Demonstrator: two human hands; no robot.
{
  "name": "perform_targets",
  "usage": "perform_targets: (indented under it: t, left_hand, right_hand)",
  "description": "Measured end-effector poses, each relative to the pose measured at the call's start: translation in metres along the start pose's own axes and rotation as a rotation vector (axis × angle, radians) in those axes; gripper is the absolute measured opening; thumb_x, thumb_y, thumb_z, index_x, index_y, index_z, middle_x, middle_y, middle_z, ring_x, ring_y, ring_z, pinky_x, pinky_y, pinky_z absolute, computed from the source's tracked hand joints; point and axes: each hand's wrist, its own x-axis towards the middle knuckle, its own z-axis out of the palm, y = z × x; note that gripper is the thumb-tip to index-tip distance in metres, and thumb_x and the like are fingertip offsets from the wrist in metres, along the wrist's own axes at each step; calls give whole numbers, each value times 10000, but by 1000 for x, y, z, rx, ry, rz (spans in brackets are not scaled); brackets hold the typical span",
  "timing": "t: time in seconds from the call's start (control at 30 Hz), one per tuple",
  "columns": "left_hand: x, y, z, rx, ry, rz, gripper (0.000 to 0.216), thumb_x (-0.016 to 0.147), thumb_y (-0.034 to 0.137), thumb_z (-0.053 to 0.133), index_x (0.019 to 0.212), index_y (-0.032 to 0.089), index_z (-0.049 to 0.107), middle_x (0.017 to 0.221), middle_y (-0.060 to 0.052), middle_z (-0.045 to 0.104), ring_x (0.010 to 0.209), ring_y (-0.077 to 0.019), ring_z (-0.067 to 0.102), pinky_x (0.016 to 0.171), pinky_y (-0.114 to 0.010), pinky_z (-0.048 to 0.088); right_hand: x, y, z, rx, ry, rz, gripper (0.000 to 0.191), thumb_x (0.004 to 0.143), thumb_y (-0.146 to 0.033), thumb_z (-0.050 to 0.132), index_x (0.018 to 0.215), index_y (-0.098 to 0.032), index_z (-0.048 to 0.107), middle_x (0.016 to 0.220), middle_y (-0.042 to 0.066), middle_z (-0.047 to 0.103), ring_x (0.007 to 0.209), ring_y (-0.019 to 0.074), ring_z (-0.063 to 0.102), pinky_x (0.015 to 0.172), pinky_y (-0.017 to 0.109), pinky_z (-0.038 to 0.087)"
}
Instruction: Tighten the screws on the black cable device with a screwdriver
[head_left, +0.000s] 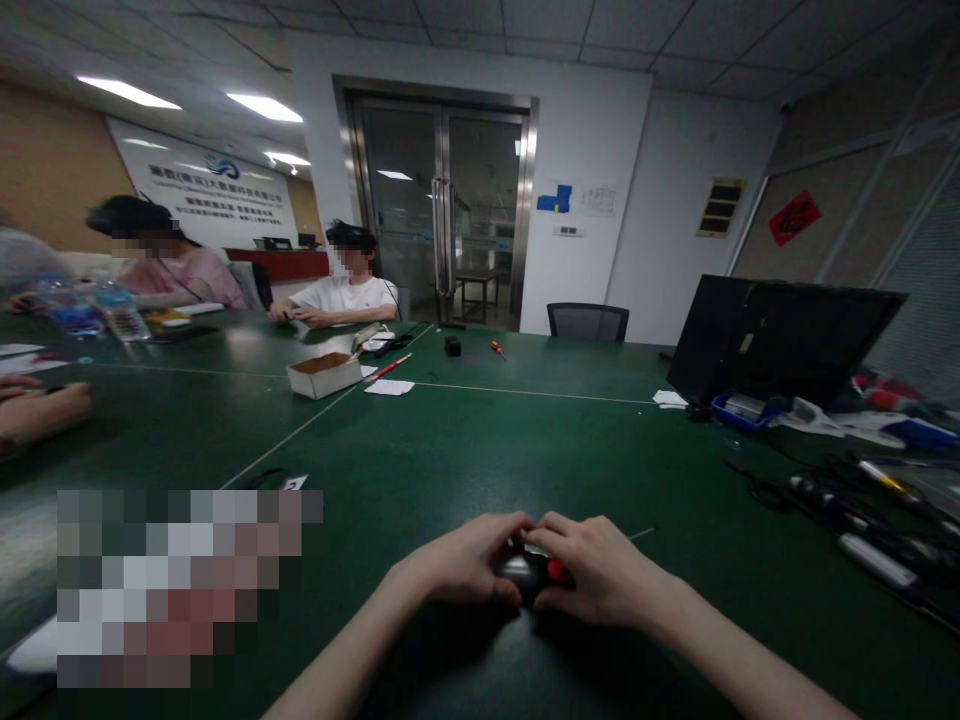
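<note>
Close to me over the green table [450, 470], my two hands meet with fingertips almost touching. My left hand [476, 555] curls around a dark, shiny, rounded object [517, 572] that looks like a computer mouse; its underside is hidden. Tucked in my right hand [592, 565] is a screwdriver with a red-orange and black handle [556, 570]. Its thin metal shaft [643, 533] sticks out beyond the hand to the right. The right fingertips also rest against the dark object, though the exact contact is covered by the fingers.
A monitor [780, 340] stands at the right, with cables and tools [847, 520] before it. Farther off lie an open white box [324, 375], a red pencil [390, 368], a small black block [452, 346] and another screwdriver [496, 347]. Other people sit to the left; a pixelated patch covers the lower left.
</note>
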Motion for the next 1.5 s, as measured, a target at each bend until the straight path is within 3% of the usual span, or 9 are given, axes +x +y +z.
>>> perform_targets:
  t: [0.17,0.4,0.67,1.0,1.13,1.2,1.3,1.4,1.5]
  left_hand:
    - [-4,-1,-5,47,-10,-73,603,697,257,773,1269,254,581,1206,-63,668,1054,-270,639,890,-342,499]
    - [-3,1,-6,35,-1,-92,588,658,291,825,1208,238,622,1183,-61,664,1003,-266,635,819,-321,493]
    - [-1,2,-3,-24,61,15,358,739,239,774,1075,213,652,1150,-42,642,1006,-228,615,845,-303,485]
    - [2,-1,-3,-106,34,22,331,712,141,755,1020,206,651,1115,-31,666,977,-212,630,845,-301,504]
    - [4,-6,-2,-165,25,25,340,706,153,756,1025,202,648,1101,-34,674,973,-216,636,853,-308,505]
    - [5,-9,-1,-188,23,37,340,704,148,752,1023,203,648,1086,-33,678,972,-219,638,870,-315,500]
    - [5,-11,-1,-188,26,61,334,711,162,748,1027,209,651,1074,-29,678,973,-220,632,891,-324,489]
    - [3,-11,-3,-182,30,56,330,709,168,738,1025,211,650,1052,-24,671,947,-212,622,869,-318,488]
    - [0,-9,-6,-184,22,32,324,703,173,732,1013,205,646,1023,-24,664,920,-210,617,831,-309,489]
  right_hand:
    - [-16,20,-6,154,17,94,502,842,-408,749,1293,-211,652,1151,85,704,969,258,681,809,338,488]
    - [-17,29,4,281,-10,78,245,880,-327,716,1095,-214,740,1026,58,733,899,218,673,781,295,458]
    - [-15,29,12,257,36,100,291,822,-311,791,1086,-213,721,1035,48,724,907,217,670,753,285,448]
    - [-14,29,13,261,59,102,355,804,-321,804,1130,-212,716,1057,58,712,922,224,669,780,306,474]
    - [-15,26,-8,401,247,23,251,831,-209,702,1079,-180,691,1086,81,676,942,212,644,820,322,485]
    - [-14,21,-25,438,408,-48,148,848,-140,594,978,-175,656,976,63,660,859,182,621,766,297,475]
    - [-10,9,-53,433,635,-161,62,896,-178,544,865,-189,596,817,24,617,727,149,567,668,259,435]
    - [-3,-5,-79,316,766,-211,132,934,-278,572,840,-188,592,781,18,611,689,140,554,644,251,409]
    - [5,-15,-92,173,794,-188,280,941,-382,596,738,-194,556,634,-20,537,558,113,479,566,241,343]
